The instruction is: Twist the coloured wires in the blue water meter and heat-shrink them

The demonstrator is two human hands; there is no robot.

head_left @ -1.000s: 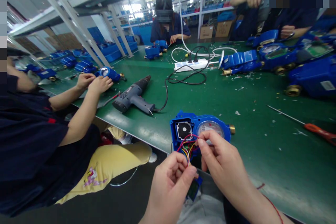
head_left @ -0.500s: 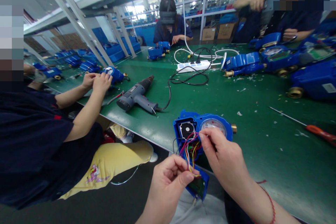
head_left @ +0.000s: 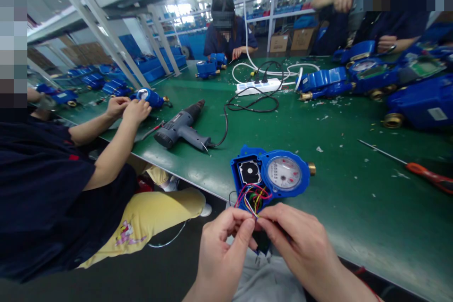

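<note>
In front of me at the table's edge lies a blue water meter [head_left: 284,173] with a round dial and a brass fitting on its right. Its square compartment is uncovered, and coloured wires [head_left: 252,197] run out of it towards me. My left hand [head_left: 228,236] pinches the wires between thumb and forefinger. Right beside it, my right hand [head_left: 295,231] pinches the same bundle, the fingertips of both hands almost touching. Below my fingers hangs the meter's dark cover [head_left: 262,241], mostly hidden by my hands.
A grey heat gun [head_left: 180,127] lies left of the meter, its black cord running to a white power strip [head_left: 258,86]. To the right is a screwdriver [head_left: 424,172]; several blue meters [head_left: 421,99] stand behind it. A co-worker's hands [head_left: 136,111] handle another meter at left.
My right hand has come down from the red wires over the dial to beside my left hand, uncovering the dial. The cover now hangs lower behind my hands.
</note>
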